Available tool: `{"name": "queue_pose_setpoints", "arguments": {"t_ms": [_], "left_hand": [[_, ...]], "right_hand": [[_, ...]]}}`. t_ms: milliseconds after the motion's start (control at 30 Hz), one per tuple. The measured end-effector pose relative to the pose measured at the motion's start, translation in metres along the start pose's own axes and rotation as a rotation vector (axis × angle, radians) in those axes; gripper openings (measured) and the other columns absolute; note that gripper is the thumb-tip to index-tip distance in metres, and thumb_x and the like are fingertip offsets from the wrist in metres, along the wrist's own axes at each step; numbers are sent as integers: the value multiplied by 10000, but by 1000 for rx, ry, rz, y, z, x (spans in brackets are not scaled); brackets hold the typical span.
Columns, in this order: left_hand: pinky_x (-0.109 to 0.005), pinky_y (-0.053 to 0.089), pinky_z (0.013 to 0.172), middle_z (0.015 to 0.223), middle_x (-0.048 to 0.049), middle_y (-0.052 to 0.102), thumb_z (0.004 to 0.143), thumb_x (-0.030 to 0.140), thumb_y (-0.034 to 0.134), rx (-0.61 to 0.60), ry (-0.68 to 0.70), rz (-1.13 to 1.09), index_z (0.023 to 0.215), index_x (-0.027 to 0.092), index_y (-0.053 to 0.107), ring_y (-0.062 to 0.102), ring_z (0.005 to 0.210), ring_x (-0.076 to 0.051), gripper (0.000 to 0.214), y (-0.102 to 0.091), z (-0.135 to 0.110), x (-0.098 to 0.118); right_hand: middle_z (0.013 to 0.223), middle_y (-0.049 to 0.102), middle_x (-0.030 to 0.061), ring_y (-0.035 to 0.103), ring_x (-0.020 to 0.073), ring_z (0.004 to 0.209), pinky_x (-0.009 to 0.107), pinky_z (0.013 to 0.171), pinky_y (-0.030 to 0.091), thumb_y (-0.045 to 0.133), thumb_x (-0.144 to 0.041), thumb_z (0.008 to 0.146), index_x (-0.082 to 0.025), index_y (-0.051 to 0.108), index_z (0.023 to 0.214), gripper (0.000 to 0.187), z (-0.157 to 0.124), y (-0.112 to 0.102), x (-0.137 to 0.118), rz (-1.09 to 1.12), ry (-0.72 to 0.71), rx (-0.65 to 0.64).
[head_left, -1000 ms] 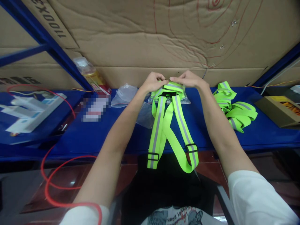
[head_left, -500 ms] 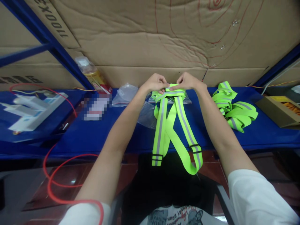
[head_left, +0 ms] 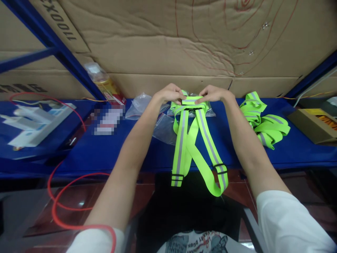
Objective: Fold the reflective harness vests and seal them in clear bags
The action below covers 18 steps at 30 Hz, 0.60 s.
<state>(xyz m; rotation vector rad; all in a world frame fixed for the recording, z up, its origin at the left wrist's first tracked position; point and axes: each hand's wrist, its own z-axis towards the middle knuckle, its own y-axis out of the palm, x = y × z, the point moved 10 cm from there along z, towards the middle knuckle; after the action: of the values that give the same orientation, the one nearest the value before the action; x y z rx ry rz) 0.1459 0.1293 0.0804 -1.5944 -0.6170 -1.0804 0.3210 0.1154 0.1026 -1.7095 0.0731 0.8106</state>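
Observation:
A neon-yellow reflective vest (head_left: 180,140) made of elastic straps with grey stripes lies over the blue table. Its two long straps, each with a black slider buckle, hang past the front edge. At the far end, the waistband is folded into layers. My left hand (head_left: 171,94) pinches the left end of that folded band, and my right hand (head_left: 212,94) pinches its right end with the thumb on top. Clear plastic bags (head_left: 165,129) lie beside and partly beneath the vest.
More neon-yellow straps (head_left: 271,128) are heaped to the right, near an open cardboard box (head_left: 313,124). A bottle (head_left: 101,82) stands back left. White power strips (head_left: 39,123) and a red cable (head_left: 56,207) are at the left. Cardboard (head_left: 147,52) walls the back.
The folded top layer now lies flatter and more level across the band. Both hands have shifted slightly, the thumbs pressing on it; the hanging straps stay almost the same.

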Motion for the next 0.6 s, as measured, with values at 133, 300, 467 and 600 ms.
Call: {"name": "queue_pose_setpoints", "arguments": {"t_ms": [133, 300, 467, 600], "left_hand": [[-435, 637, 756, 626, -51, 654, 724, 290, 950, 55, 2, 119, 669, 181, 748, 680, 633, -192, 235, -15, 1, -3], [-458, 662, 734, 632, -47, 654, 670, 390, 1029, -34, -127, 187, 745, 181, 717, 782, 748, -293, 383, -7, -2, -12], [-453, 672, 780, 686, -49, 687, 725, 289, 1010, -19, -204, 143, 786, 176, 669, 836, 888, -346, 365, -2, -13, -6], [-415, 677, 807, 688, -50, 716, 752, 247, 968, -7, -171, 81, 715, 176, 661, 834, 849, -286, 317, -3, -15, 0]], "right_hand": [[599, 522, -14, 397, 129, 605, 320, 551, 281, 987, -704, 632, -220, 689, 607, 568, 3, 2, -2, -39, 2, -6], [570, 559, 7, 519, 156, 581, 318, 534, 407, 1051, -665, 558, -232, 652, 624, 592, 7, 10, 3, 28, 68, -48], [613, 629, 31, 611, 177, 579, 323, 511, 508, 1069, -682, 499, -234, 621, 635, 649, 5, 13, -3, 84, 74, -59], [638, 661, 27, 614, 161, 547, 311, 483, 507, 1059, -711, 488, -228, 614, 649, 676, 0, 6, -15, 63, 48, -18]]}}
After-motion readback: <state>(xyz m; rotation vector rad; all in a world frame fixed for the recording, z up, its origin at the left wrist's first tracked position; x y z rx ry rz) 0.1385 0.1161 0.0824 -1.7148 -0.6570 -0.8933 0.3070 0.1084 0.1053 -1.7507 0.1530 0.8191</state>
